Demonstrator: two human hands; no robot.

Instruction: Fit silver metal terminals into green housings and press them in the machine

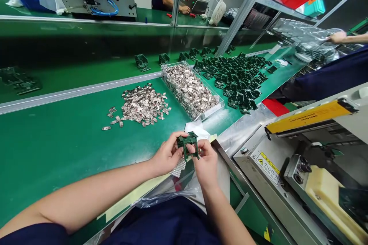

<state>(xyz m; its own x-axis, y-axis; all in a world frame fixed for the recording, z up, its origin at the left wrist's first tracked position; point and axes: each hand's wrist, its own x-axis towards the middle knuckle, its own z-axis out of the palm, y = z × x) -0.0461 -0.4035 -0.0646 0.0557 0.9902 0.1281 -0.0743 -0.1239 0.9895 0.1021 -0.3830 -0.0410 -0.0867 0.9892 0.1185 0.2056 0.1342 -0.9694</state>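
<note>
Near the front edge of the green work surface (pixel 71 134), my left hand (pixel 168 153) and my right hand (pixel 206 160) both grip one dark green plastic frame part (pixel 188 145). My left fingers close on its left side, my right fingers on its right side. Below the part, by my left palm, shows a strip of small silvery pieces (pixel 178 167); what holds it is hidden. A loose pile of small metal pieces (pixel 145 104) lies beyond my hands, and a clear box (pixel 208 114) full of similar pieces stands to its right.
Many dark green parts (pixel 238 76) are heaped behind the box, with several along the belt. At the right stands a machine (pixel 264 160) with a yellow bar. Metal posts (pixel 244 11) rise behind. One person's hand (pixel 184 9) and another person's hand (pixel 337 37) are farther off.
</note>
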